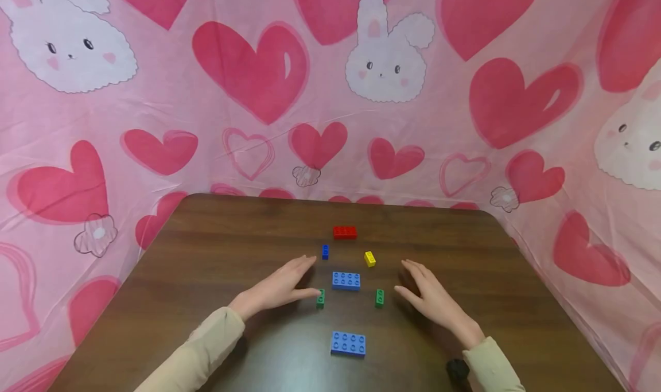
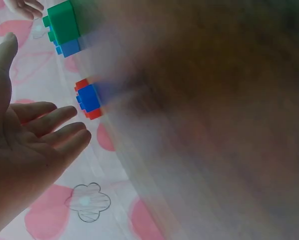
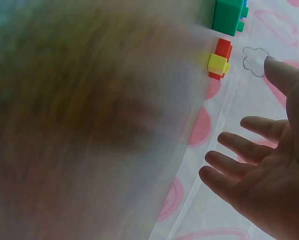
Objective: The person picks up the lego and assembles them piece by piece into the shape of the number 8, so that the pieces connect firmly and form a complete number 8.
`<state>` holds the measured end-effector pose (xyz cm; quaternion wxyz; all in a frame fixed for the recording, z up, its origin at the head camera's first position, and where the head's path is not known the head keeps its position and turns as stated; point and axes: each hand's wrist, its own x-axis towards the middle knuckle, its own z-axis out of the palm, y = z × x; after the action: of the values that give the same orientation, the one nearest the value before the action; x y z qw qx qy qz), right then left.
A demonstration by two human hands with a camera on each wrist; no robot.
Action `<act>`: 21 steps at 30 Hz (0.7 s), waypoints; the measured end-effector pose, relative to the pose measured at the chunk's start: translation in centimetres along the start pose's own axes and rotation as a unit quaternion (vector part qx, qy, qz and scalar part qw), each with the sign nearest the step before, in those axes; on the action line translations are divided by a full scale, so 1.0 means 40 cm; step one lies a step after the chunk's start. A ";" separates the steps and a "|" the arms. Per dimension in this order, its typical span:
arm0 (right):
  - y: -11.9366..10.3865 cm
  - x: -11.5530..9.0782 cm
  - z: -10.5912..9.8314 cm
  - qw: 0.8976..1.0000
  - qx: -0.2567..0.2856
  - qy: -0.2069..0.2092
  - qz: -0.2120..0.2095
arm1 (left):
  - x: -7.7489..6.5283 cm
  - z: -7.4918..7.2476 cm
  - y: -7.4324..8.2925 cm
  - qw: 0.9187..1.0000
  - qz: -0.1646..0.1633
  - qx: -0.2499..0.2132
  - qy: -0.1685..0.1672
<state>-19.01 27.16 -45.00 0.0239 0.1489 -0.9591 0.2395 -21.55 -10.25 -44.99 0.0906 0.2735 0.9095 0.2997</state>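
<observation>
My left hand [image 1: 276, 286] lies left of the bricks with fingers extended, its thumb close to a small green brick [image 1: 321, 299]; contact cannot be made out. Beyond its fingertips is a small dark blue brick [image 1: 325, 252]. On the other side, my right hand [image 1: 431, 297] holds nothing, fingers spread, near a second green brick [image 1: 379, 298] and a yellow brick [image 1: 370, 259]. Between the hands sits a wide blue brick [image 1: 346, 280]. Another wide blue brick [image 1: 348, 344] is closer to me, and a red brick [image 1: 345, 232] lies farthest back.
All the bricks stand apart on a dark brown wooden table [image 1: 206, 237]. A pink cloth [image 1: 320, 105] with hearts and rabbits hangs behind the table and along its sides. Some black object [image 1: 457, 370] shows beside the right sleeve.
</observation>
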 end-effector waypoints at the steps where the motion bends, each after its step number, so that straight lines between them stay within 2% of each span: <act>1: 0.000 -0.001 0.000 1.000 0.003 -0.002 -0.001 | 0.000 0.001 0.001 1.000 0.000 0.000 -0.001; 12: -0.001 -0.017 0.006 1.000 0.013 0.002 -0.017 | 0.003 0.010 0.008 1.000 0.016 0.003 -0.011; 21: -0.008 -0.026 0.006 0.998 0.022 0.032 -0.044 | 0.004 0.015 0.011 1.000 0.018 0.013 -0.022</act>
<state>-17.91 27.06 -45.20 0.0620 0.1840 -0.9447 0.2643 -21.27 -9.56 -45.20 0.1017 0.2979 0.9058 0.2836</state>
